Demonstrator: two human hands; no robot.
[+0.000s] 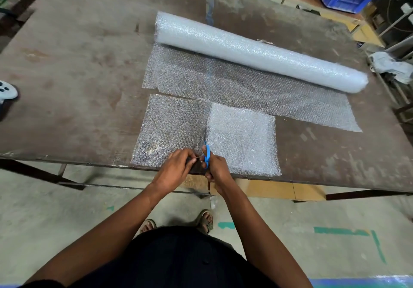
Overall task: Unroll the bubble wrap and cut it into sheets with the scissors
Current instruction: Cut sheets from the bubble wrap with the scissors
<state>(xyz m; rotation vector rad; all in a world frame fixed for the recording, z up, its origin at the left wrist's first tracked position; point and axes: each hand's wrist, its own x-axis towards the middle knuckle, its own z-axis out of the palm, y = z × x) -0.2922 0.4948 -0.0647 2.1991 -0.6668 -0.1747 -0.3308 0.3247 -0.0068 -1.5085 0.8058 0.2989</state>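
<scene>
The large roll of clear bubble wrap (263, 50) lies across the far part of the worn brown wooden table (78, 68), with an unrolled length (234, 84) spread flat toward the person. Nearer the table edge lies a cut piece of bubble wrap (174, 131), and just beside it on the right a whiter, seemingly layered stack of sheets (242, 138).

The right hand (218, 169) grips the blue-handled scissors (206, 153), fingers curled round the handles; the blades point away from the body along the seam between the two near pieces. The left hand (178, 164) pinches the near edge of the cut piece, fingers bent together on the film beside the blades. This hold likely keeps the film taut so the blades shear instead of folding it.

Working at the table edge gives the lower handle clearance. Judged from the layout, a lengthwise cut is starting, with the full run toward the roll remaining. The film may bunch if tension slackens.
</scene>
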